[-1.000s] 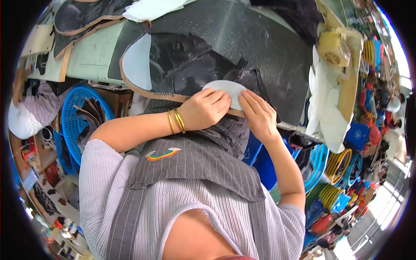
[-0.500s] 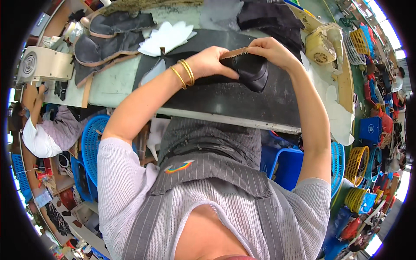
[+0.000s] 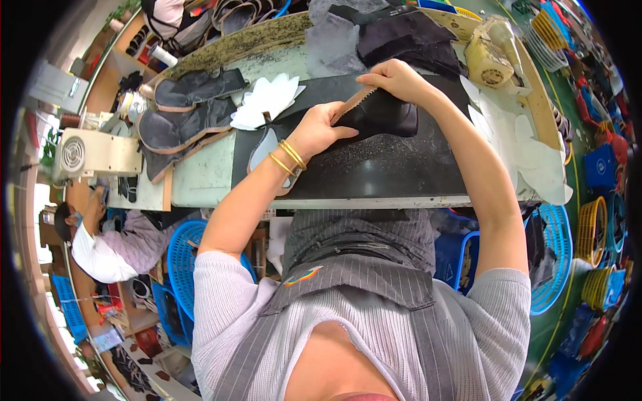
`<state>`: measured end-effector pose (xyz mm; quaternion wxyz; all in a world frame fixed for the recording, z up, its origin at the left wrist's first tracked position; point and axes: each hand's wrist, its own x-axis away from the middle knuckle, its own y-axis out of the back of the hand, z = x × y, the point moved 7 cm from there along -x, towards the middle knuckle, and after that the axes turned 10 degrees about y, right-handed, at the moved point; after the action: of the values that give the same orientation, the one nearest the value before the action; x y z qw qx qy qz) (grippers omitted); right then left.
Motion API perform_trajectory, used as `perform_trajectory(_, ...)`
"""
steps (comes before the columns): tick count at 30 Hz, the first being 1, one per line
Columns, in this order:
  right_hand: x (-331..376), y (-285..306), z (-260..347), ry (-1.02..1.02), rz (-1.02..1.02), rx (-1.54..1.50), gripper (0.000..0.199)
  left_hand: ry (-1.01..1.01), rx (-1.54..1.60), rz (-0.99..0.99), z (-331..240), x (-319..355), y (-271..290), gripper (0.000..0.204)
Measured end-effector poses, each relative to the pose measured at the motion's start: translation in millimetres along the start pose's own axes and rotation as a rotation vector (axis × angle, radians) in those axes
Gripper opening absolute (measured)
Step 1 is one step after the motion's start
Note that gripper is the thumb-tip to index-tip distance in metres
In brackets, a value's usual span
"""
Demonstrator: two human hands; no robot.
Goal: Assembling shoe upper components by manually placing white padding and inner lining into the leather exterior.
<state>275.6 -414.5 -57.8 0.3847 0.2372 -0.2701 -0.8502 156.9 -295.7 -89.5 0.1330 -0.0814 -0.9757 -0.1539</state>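
Observation:
Both hands hold a black shoe upper (image 3: 384, 117) with a tan lining edge, lifted just over a black mat (image 3: 374, 170) on the workbench. My left hand (image 3: 319, 128), with gold bangles on the wrist, grips its near-left end. My right hand (image 3: 394, 79) pinches the far top edge. A fan of white insole-shaped pieces (image 3: 266, 101) lies to the left of my left hand.
Black cut pieces (image 3: 190, 110) are stacked at the bench's left, dark fabric (image 3: 394, 33) at the back. A cream machine (image 3: 491, 57) stands far right beside white pieces (image 3: 528, 157). Blue baskets (image 3: 180, 257) sit below. Another person (image 3: 100, 244) works at the lower left.
The view has tilted up from my lap to the bench. Both hands moved from a white piece near my body to the black shoe upper over the mat.

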Motion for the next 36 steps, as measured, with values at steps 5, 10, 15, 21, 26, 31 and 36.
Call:
perform_trajectory(5,26.7,59.7,15.1,0.315,-0.912,0.354,0.049,0.002,0.465,-0.162,-2.7,15.7,11.0,0.026)
perform_trajectory(10,46.2,-42.5,-11.4,-0.115,-0.338,-1.109,0.047,-0.094,0.515,-0.199,3.3,21.7,30.6,0.024)
perform_trajectory(15,35.9,-76.4,15.8,-0.132,-0.415,-1.314,0.036,-0.073,0.385,-0.328,-20.1,50.0,33.7,0.031)
perform_trajectory(21,30.2,-67.9,43.7,-0.077,-0.443,-1.227,0.028,-0.079,0.235,-0.524,-13.2,70.0,49.8,0.025)
perform_trajectory(26,30.3,-71.7,41.9,-0.002,-0.395,-1.206,0.026,-0.121,0.533,-0.512,-2.8,80.5,43.9,0.018)
perform_trajectory(31,46.1,-57.4,54.7,0.008,-0.277,-0.990,0.025,-0.084,0.419,-0.368,-4.4,92.3,36.0,0.018)
perform_trajectory(36,57.6,-48.4,44.0,-0.030,-0.280,-0.828,0.026,-0.279,0.149,-0.541,-43.2,90.6,14.8,0.021)
